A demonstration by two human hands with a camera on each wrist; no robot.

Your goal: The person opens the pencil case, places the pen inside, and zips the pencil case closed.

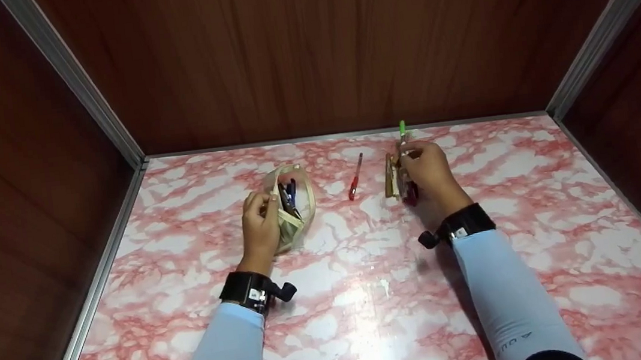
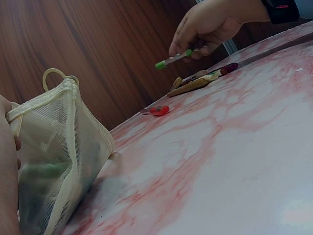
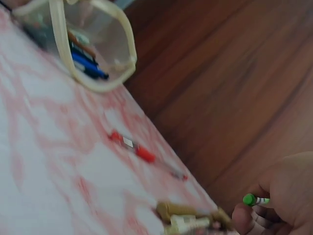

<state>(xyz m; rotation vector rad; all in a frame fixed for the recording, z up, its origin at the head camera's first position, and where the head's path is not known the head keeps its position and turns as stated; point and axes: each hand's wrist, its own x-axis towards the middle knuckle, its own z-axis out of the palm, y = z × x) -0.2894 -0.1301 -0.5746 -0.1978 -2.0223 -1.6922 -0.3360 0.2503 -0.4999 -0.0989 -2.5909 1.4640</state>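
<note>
My left hand (image 1: pixel 260 218) grips the rim of a cream mesh pencil pouch (image 2: pixel 73 103) and keeps its mouth spread. Inside the pouch lie several pens, among them a blue pen (image 3: pixel 88 65). Over on the right, my right hand (image 1: pixel 429 166) pinches a thin pen with green ends (image 2: pixel 173 59), raised above the table. Below that hand lies a small group of pens and sticks: a tan stick (image 2: pixel 188 88), a cream one and one with a dark red end (image 2: pixel 230 68). A red pen (image 1: pixel 356 177) lies alone between pouch and group.
The table (image 1: pixel 334 299) has a red-and-white marbled top. Dark wooden panels (image 1: pixel 306 55) enclose its back and sides, with metal strips (image 1: pixel 83 80) along the corners. Each wrist wears a black camera band (image 1: pixel 247 291).
</note>
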